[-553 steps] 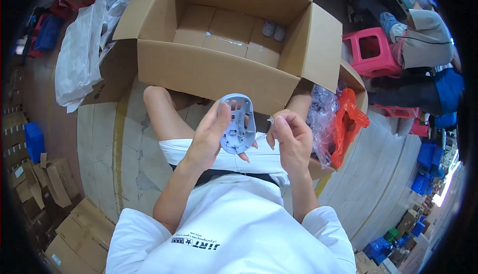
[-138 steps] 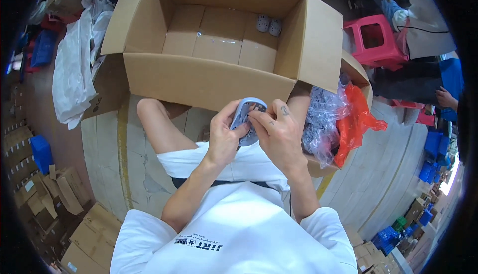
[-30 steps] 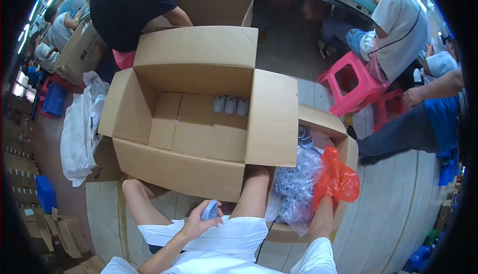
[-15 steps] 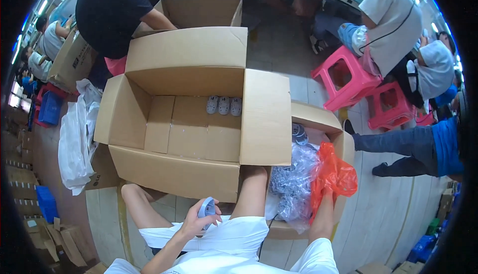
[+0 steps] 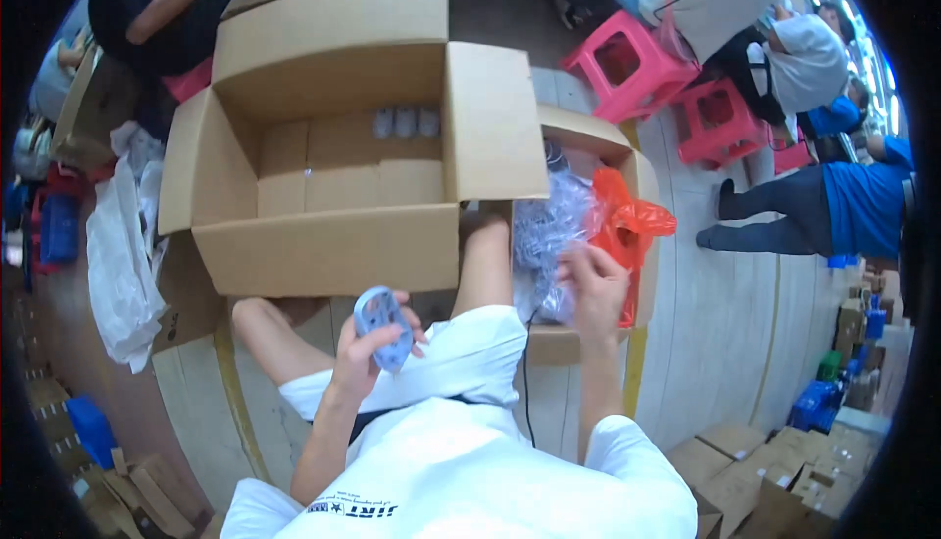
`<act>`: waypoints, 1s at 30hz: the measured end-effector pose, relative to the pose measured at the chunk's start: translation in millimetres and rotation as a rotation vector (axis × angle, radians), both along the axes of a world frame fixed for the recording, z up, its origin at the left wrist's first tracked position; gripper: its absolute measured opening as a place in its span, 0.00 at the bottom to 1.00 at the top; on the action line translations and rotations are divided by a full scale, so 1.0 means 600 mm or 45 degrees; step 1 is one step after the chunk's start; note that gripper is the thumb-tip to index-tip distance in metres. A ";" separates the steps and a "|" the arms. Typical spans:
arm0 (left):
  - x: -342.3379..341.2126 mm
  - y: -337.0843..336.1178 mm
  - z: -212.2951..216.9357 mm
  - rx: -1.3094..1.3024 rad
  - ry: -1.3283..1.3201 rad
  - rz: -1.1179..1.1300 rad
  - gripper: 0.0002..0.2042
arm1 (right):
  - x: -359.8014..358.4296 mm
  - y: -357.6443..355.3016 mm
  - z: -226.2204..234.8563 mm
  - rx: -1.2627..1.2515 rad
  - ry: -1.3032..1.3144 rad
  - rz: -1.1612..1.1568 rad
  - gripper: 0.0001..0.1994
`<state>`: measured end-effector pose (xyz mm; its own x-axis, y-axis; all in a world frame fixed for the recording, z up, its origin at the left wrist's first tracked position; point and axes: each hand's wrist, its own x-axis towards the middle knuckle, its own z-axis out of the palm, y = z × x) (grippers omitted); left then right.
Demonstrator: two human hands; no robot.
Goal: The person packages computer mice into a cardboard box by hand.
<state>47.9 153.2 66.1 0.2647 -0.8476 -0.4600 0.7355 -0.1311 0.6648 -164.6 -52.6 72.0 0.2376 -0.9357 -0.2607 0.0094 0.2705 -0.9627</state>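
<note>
My left hand (image 5: 355,355) is closed round a light blue clog (image 5: 372,306) with holes in it, held above my lap. My right hand (image 5: 600,296) is raised over the near edge of the smaller cardboard box (image 5: 642,186), just in front of a red plastic bag (image 5: 610,201). Its fingers are drawn together, and anything between them is too small and blurred to name. Beside the red bag lies a clear plastic bag (image 5: 554,216) full of small grey-blue pieces. In the large open carton (image 5: 328,255) stand three pale clogs (image 5: 406,123) in a row.
A white plastic sack (image 5: 123,255) hangs left of the large carton. Pink stools (image 5: 632,64) with seated people are at the far right, and a person in blue (image 5: 863,206) stands nearer. Flattened cartons (image 5: 774,461) lie at the lower right. Another person works at the far left.
My right hand has come out of the red bag and moved slightly left. My left hand has lifted and turned the clog, showing its holes. The view has shifted.
</note>
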 end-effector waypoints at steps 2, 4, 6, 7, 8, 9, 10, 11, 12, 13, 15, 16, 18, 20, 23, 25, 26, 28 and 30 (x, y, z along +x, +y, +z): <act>0.007 -0.008 0.019 -0.078 -0.006 0.025 0.23 | 0.074 0.061 0.021 0.209 -0.300 0.141 0.04; 0.012 -0.006 0.039 -0.094 -0.008 0.097 0.22 | 0.122 0.104 0.029 0.336 -0.424 0.255 0.03; 0.018 0.001 0.060 -0.122 -0.072 0.254 0.21 | 0.155 0.134 0.031 0.543 -0.656 0.453 0.02; 0.024 0.013 0.066 -0.109 -0.080 0.297 0.21 | 0.170 0.147 0.032 0.566 -0.654 0.494 0.02; 0.030 0.026 0.070 -0.086 -0.143 0.332 0.21 | 0.183 0.160 0.034 0.557 -0.656 0.539 0.02; 0.034 0.035 0.072 -0.064 -0.200 0.359 0.20 | 0.194 0.170 0.036 0.544 -0.655 0.577 0.01; 0.038 0.044 0.073 -0.041 -0.256 0.380 0.20 | 0.203 0.180 0.037 0.530 -0.654 0.609 0.01; 0.040 0.052 0.072 -0.018 -0.309 0.396 0.20 | 0.209 0.188 0.038 0.515 -0.653 0.637 0.01; 0.040 0.057 0.071 -0.009 -0.304 0.411 0.20 | 0.213 0.195 0.039 0.527 -0.646 0.649 0.01; 0.040 0.061 0.070 -0.007 -0.338 0.424 0.19 | 0.215 0.201 0.040 0.482 -0.596 0.665 0.01; 0.039 0.068 0.066 -0.004 -0.403 0.440 0.18 | 0.216 0.211 0.041 0.390 -0.496 0.688 0.02; 0.039 0.072 0.064 -0.004 -0.435 0.444 0.18 | 0.215 0.215 0.040 0.342 -0.445 0.696 0.02; 0.041 0.076 0.062 0.012 -0.449 0.424 0.18 | 0.214 0.221 0.040 0.321 -0.418 0.703 0.02; 0.042 0.080 0.061 0.038 -0.493 0.380 0.17 | 0.211 0.226 0.040 0.270 -0.381 0.716 0.02; 0.045 0.087 0.057 0.026 -0.423 0.327 0.17 | 0.209 0.230 0.046 0.135 -0.303 0.745 0.02; 0.050 0.093 0.055 -0.024 -0.254 0.263 0.17 | 0.209 0.230 0.055 -0.084 -0.198 0.789 0.02; 0.052 0.094 0.055 -0.049 -0.170 0.231 0.17 | 0.209 0.229 0.057 -0.194 -0.146 0.811 0.02; 0.056 0.095 0.060 -0.040 -0.114 0.219 0.18 | 0.203 0.221 0.050 -0.377 -0.115 0.850 0.02; 0.059 0.095 0.067 -0.022 -0.012 0.188 0.21 | 0.195 0.211 0.038 -0.747 -0.065 0.916 0.03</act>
<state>83.5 210.2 106.0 0.3916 -0.8068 -0.4424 0.7394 -0.0103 0.6732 -47.7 73.7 94.9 0.8102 -0.5375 0.2340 0.0740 -0.3022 -0.9504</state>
